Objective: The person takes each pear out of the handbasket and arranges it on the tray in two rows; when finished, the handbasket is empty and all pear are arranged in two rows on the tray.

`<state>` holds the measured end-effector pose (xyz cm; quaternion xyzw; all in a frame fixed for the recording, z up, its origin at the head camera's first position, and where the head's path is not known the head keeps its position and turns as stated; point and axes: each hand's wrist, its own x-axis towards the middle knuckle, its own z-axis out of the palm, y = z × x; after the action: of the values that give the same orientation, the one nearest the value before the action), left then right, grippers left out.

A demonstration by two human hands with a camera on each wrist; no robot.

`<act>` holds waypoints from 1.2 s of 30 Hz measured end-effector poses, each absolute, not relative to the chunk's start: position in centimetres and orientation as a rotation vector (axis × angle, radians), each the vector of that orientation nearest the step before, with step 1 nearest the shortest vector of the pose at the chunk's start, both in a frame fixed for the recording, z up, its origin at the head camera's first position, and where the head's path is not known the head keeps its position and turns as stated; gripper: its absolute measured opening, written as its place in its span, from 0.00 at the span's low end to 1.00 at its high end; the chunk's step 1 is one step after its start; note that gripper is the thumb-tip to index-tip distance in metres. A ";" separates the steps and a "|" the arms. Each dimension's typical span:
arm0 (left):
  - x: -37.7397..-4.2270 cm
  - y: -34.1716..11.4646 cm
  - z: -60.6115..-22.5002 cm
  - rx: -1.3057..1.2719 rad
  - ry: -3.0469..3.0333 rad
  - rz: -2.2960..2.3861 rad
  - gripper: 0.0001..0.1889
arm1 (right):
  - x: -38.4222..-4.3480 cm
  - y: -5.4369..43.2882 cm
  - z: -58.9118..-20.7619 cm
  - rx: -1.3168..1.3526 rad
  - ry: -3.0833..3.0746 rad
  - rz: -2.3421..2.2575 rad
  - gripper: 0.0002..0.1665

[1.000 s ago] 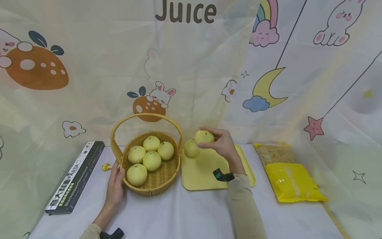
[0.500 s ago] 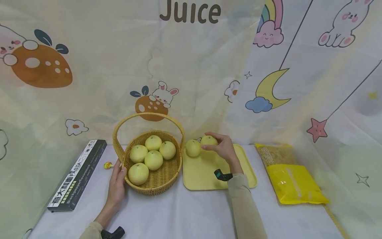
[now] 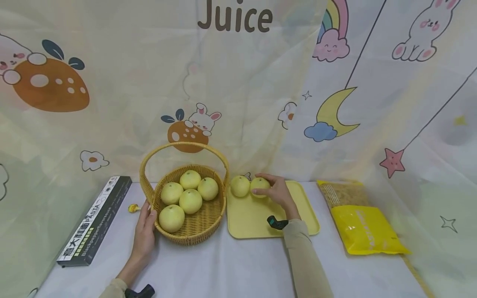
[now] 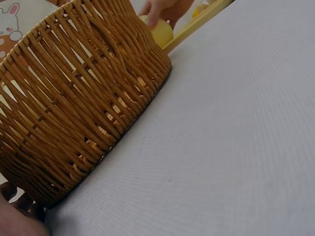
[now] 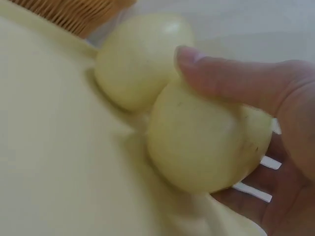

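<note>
In the head view my right hand [image 3: 277, 192] holds a round pale yellow pear [image 3: 259, 187] at the back of the yellow tray [image 3: 257, 225]. Thumb and fingers are still around the fruit, which looks set down beside another pear [image 3: 240, 186]. The right wrist view shows the held pear [image 5: 206, 142] against the other pear [image 5: 142, 59]. A wicker basket [image 3: 190, 239] with a tall handle stands left of the tray, with several pears [image 3: 190, 201] inside. My left hand [image 3: 144, 236] holds the basket's left side; its fingers are partly hidden in the left wrist view.
A black pasta box [image 3: 95, 221] lies at the far left. A small yellow item [image 3: 133, 208] sits between it and the basket. Right of the tray lies a yellow food packet [image 3: 363, 227]. A printed curtain [image 3: 246, 103] hangs behind the white-covered table [image 3: 223, 273].
My right hand has lowered the pear from above the tray to its surface, right of the other pear. The left hand stays at the basket. The head view shifts slightly.
</note>
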<state>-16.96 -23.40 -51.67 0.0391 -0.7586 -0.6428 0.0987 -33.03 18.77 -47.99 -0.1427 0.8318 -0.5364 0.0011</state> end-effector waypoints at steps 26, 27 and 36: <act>-16.6 -23.3 -51.8 0.114 -2.258 -1.874 0.31 | -32.9 18.4 -48.7 -0.438 2.594 -1.601 0.43; -16.6 -23.3 -51.8 0.114 -2.258 -1.873 0.31 | -33.2 18.4 -49.2 -0.441 2.597 -1.606 0.43; -16.8 -23.3 -51.6 0.114 -2.257 -1.873 0.31 | -33.8 18.5 -49.7 -0.482 2.621 -1.643 0.43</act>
<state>-16.79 -23.33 -51.63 0.0386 -0.7649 -0.6347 0.1031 -33.76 18.51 -49.75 -0.1540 0.8372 -0.5247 0.0055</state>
